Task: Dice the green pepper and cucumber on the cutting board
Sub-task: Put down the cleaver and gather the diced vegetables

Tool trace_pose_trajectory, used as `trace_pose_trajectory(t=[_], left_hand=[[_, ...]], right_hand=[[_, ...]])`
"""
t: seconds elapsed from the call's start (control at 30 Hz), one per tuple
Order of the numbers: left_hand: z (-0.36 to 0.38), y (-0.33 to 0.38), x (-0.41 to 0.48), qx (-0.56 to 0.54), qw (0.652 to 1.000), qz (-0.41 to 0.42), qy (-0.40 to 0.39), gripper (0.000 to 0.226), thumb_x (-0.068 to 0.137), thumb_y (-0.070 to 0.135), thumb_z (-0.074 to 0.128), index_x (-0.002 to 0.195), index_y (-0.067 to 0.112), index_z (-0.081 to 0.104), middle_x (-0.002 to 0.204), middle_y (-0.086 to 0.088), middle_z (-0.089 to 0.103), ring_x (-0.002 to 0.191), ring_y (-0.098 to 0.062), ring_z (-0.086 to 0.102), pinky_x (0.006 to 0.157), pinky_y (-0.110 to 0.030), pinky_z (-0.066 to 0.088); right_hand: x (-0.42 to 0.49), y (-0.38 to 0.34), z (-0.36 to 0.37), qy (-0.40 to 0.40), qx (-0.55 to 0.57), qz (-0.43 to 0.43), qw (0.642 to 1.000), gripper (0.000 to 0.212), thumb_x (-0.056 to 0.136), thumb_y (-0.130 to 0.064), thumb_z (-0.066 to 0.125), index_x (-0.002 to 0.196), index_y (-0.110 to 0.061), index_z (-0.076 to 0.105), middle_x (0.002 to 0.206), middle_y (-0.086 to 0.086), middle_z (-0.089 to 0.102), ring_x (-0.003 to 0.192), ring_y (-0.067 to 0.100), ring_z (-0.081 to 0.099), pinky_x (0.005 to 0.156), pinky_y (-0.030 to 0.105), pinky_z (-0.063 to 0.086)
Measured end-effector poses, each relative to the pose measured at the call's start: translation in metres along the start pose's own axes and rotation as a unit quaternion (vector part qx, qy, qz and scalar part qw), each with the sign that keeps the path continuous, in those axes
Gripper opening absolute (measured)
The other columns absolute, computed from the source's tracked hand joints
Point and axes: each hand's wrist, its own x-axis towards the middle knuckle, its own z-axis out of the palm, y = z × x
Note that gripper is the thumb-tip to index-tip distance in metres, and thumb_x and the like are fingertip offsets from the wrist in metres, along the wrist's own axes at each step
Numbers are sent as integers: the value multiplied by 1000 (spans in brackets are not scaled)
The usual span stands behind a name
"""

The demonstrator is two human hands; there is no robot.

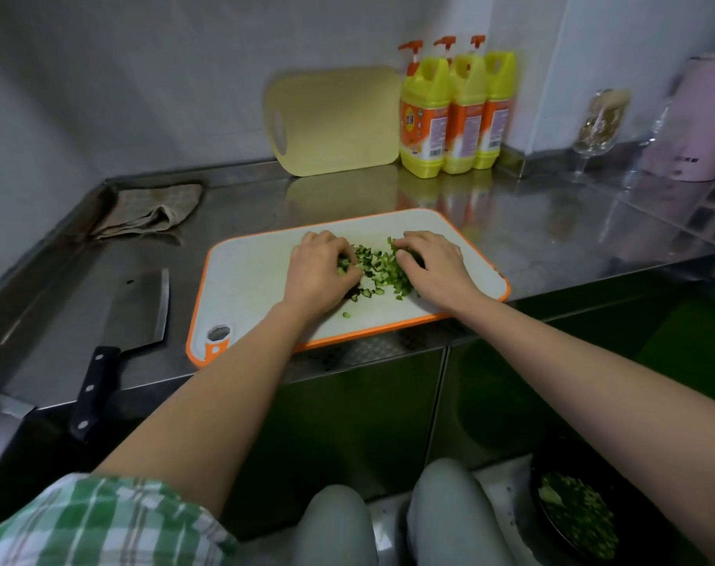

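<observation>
A white cutting board with an orange rim [262, 271] lies on the steel counter. A heap of diced green vegetable pieces [378, 269] sits on its middle. My left hand [321, 271] cups the left side of the heap with curled fingers, and my right hand [431, 265] cups the right side the same way. One loose piece [346, 314] lies near the board's front. A cleaver with a black handle [137, 308] rests on the counter to the left of the board, touched by neither hand.
A yellow board [335, 120] leans on the back wall beside three yellow detergent bottles [456, 112]. A folded cloth [151, 212] lies at back left; a wine glass [599, 124] and pink appliance [699, 124] stand at right. A dark bowl of diced greens [578, 516] sits low on the floor.
</observation>
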Motion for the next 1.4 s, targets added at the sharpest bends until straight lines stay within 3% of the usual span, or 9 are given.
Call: trace_pose_trajectory(t=[0.07,0.23,0.37,0.57,0.73,0.93,1.17,1.3,1.4], left_hand=[[-2,4,-2,-32,999,5,9,21,78,30,62,96,20,68,106,-5,59,106,-27,48,89,-37,38],[2,25,-8,-26,995,42,-86,33,68,46,57,92,27,69,106,0,60,108,-23,47,91,-37,38],[-3,16,-5,15,999,26,-29,14,76,30,68,89,27,70,105,-1,59,108,-25,47,87,-35,34],[0,26,-7,22,998,41,-41,15,81,34,66,92,26,71,104,-2,58,106,-25,46,85,-35,35],[-5,15,-7,56,998,-8,-2,11,79,27,66,88,24,70,102,-3,58,105,-26,46,80,-33,31],[2,29,-5,33,999,25,-29,14,81,35,66,91,27,73,101,-1,57,105,-24,45,80,-32,30],[-4,9,-6,35,999,-18,23,11,80,23,66,89,21,71,100,-5,59,103,-27,48,81,-34,34],[0,23,-2,-1,999,39,-11,21,79,31,70,98,23,70,107,-2,58,107,-24,46,85,-34,35],[5,26,1,18,998,53,-18,14,80,31,70,91,23,72,103,-1,58,105,-24,47,83,-34,34]], right_hand=[[-1,-1,1,-10,-3,-14,1000,42,90,-41,42,120,-23,65,138,4,54,131,24,42,105,40,26],[0,1,4,-8,-21,-30,999,25,92,-32,56,113,-23,66,136,2,55,131,23,41,103,39,24],[0,2,5,6,-7,-30,999,22,93,-30,57,111,-23,67,134,3,54,131,22,40,103,38,24],[-1,2,5,1,-9,-34,999,18,93,-30,57,107,-25,67,135,2,52,132,22,39,104,37,22],[-1,2,4,13,3,-27,1000,16,94,-24,56,104,-24,69,134,3,53,132,21,38,103,36,21],[-1,2,5,2,-7,-32,999,16,94,-30,56,104,-27,68,136,0,51,133,19,37,104,37,20],[-1,1,4,8,7,-28,1000,14,94,-27,55,103,-26,66,131,0,53,132,18,37,102,35,19],[-1,1,5,-13,-15,-42,999,12,92,-28,57,101,-28,65,133,-2,50,132,17,36,101,35,18],[0,2,4,0,-8,-17,1000,14,91,-22,56,101,-26,65,129,-2,52,129,17,38,99,32,18]])
